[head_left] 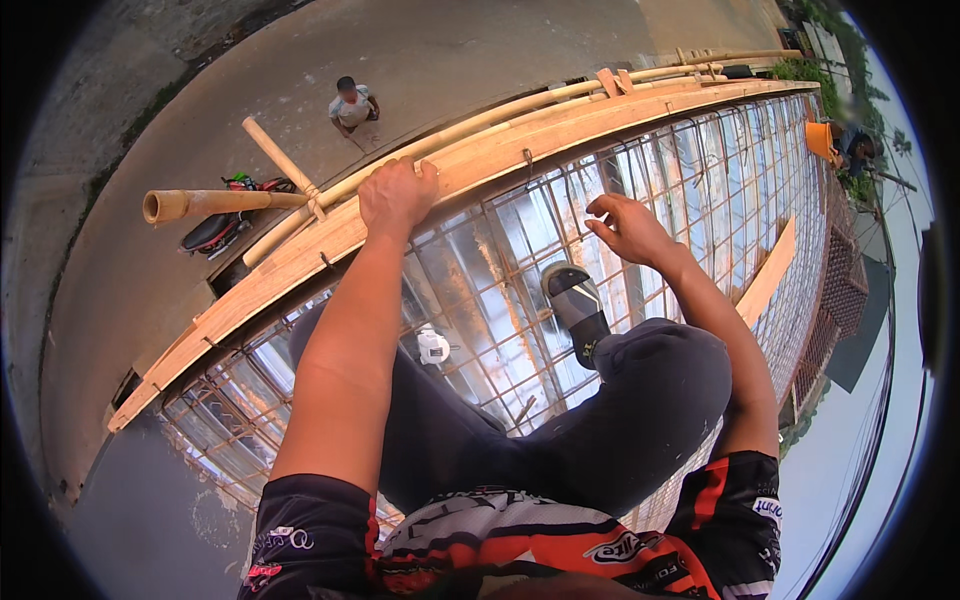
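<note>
My left hand point(398, 197) is closed over the long wooden board point(480, 170) at the edge of the roof, its fingers curled by the bamboo pole point(450, 135) alongside. My right hand point(632, 230) hovers above the steel rebar mesh point(690, 165), thumb and forefinger apart, and nothing shows between them. A bent thin rod point(568, 200) stands up from the mesh beside its fingertips. Beneath the mesh lie shiny metal sheets point(500, 245) with rusty streaks. My shoe point(575, 305) rests on the bars, below the right hand.
Bamboo poles point(225, 203) jut out past the board at left. Far below on the road are a person point(352, 105) and a motorcycle point(215, 232). A white round object point(433, 346) sits by my leg. A loose plank point(768, 272), an orange bucket point(821, 140) and overhead cables point(880, 400) appear at right.
</note>
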{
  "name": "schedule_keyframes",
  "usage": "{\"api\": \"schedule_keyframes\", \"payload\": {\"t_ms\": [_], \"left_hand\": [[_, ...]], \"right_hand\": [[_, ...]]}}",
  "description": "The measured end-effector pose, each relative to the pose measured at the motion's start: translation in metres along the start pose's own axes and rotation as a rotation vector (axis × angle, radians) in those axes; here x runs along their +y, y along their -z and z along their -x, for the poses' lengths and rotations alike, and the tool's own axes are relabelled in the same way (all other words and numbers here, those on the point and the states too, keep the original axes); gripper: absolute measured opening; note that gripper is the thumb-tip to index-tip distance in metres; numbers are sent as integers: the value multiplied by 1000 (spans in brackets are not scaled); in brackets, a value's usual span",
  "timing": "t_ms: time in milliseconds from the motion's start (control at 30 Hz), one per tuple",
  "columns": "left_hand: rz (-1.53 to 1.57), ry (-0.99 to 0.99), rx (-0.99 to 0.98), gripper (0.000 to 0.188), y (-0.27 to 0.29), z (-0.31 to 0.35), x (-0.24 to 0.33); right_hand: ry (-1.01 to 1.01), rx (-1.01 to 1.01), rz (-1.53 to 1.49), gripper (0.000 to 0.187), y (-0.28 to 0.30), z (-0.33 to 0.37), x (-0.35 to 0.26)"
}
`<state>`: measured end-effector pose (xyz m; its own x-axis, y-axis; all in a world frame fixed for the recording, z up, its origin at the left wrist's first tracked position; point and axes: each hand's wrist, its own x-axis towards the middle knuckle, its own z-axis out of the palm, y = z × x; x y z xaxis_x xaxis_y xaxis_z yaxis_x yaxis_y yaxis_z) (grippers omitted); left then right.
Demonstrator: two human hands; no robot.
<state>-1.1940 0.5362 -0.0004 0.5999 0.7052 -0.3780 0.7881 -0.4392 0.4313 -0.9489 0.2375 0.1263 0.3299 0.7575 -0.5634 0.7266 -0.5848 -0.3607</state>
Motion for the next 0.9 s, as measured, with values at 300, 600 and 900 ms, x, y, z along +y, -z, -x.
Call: {"api": "schedule_keyframes", "payload": {"t_ms": [300,600,900], "left_hand": [[-38,-51,2,60,0,3,-3],[16,-58,79,52,-1,11,-7],[85,-247,332,30,82,56,-83]], "right_hand": [[-126,77,-125,35,-10,-4,-16],[-288,480,-206,45,-112,-107,-35],[-288,658,-384,27,-145,-124,-28]]}}
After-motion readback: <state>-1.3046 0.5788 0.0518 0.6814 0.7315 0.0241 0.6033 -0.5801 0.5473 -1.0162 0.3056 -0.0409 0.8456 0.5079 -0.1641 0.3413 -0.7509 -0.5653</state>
